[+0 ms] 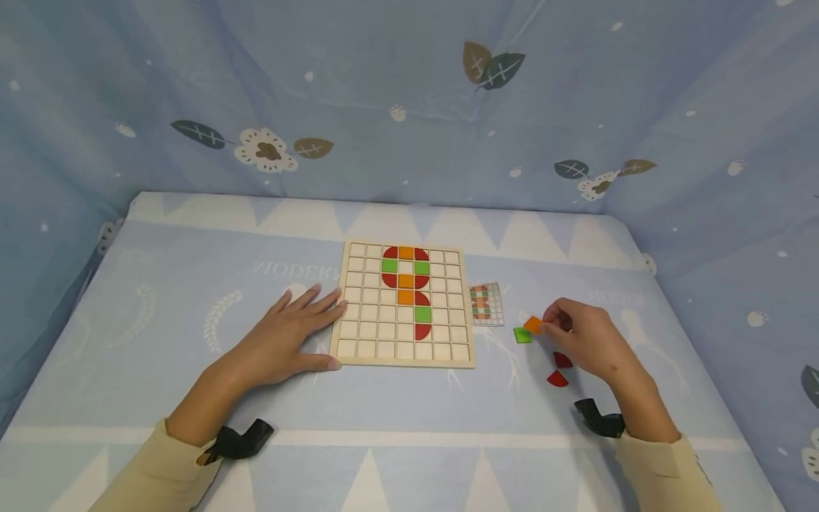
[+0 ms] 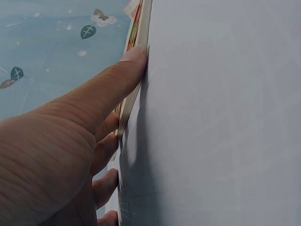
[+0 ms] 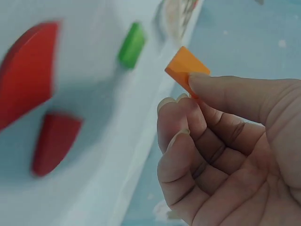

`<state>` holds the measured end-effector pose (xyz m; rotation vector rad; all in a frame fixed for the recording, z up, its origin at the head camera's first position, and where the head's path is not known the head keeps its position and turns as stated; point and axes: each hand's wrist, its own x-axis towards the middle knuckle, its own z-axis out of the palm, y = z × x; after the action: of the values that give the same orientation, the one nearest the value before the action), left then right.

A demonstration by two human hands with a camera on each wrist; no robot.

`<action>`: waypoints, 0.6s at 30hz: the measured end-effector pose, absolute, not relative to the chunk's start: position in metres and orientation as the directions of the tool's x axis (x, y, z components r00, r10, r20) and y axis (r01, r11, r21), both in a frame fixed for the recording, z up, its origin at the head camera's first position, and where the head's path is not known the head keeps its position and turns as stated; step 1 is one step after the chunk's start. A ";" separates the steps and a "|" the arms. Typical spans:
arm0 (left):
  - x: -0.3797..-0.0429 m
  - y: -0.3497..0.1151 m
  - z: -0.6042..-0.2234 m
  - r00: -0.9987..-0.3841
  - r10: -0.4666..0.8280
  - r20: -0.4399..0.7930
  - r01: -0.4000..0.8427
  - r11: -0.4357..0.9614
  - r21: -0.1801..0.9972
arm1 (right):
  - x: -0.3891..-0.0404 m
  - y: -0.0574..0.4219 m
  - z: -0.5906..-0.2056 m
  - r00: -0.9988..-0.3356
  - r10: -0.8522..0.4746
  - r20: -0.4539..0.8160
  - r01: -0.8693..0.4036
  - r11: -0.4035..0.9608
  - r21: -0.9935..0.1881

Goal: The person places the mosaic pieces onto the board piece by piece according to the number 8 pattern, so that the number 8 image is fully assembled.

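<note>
My right hand (image 1: 587, 340) pinches an orange square tile (image 3: 185, 66) between thumb and fingers, raised off the table at the right. Below it on the cloth lie a green square tile (image 1: 522, 335) and two red quarter-circle tiles (image 1: 557, 379). At the table's middle sits a wooden grid board (image 1: 377, 350), with red, orange and green tiles set in some cells. Spread fingers of my left hand (image 1: 291, 341) touch the board's left edge; in the left wrist view the thumb (image 2: 134, 56) rests against its side.
A small pattern card (image 1: 488, 304) with a printed grid of coloured shapes lies just right of the board. Patterned blue cloth covers the table (image 1: 384, 412), and a blue curtain (image 1: 409, 107) hangs behind and at both sides. Each wrist wears a black camera mount (image 1: 242, 439).
</note>
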<state>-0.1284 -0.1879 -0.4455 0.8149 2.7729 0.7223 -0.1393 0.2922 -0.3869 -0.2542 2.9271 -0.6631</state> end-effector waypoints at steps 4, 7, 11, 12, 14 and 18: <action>-0.128 -0.187 -0.446 -0.846 0.532 -0.029 0.451 0.744 0.493 | -0.140 0.273 -0.380 -0.968 -0.242 -0.069 -0.183 0.868 -0.462; -0.127 -0.186 -0.447 -0.849 0.527 -0.028 0.448 0.748 0.490 | -0.141 0.257 -0.378 -0.958 -0.280 -0.063 -0.216 0.848 -0.484; -0.127 -0.186 -0.449 -0.844 0.537 -0.005 0.467 0.739 0.486 | -0.144 0.237 -0.377 -0.944 -0.325 -0.051 -0.259 0.829 -0.496; -0.127 -0.187 -0.450 -0.842 0.540 0.000 0.472 0.736 0.486 | -0.145 0.233 -0.377 -0.940 -0.338 -0.046 -0.272 0.824 -0.496; -0.127 -0.187 -0.450 -0.839 0.544 0.007 0.479 0.733 0.483 | -0.147 0.223 -0.378 -0.930 -0.364 -0.040 -0.298 0.815 -0.498; -0.126 -0.188 -0.450 -0.838 0.546 0.004 0.481 0.733 0.481 | -0.153 0.201 -0.379 -0.905 -0.424 -0.038 -0.351 0.794 -0.496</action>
<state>-0.1265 -0.1879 -0.4503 0.8327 2.7949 0.7189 -0.1529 0.2010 -0.3789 -0.6160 2.8348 -0.7408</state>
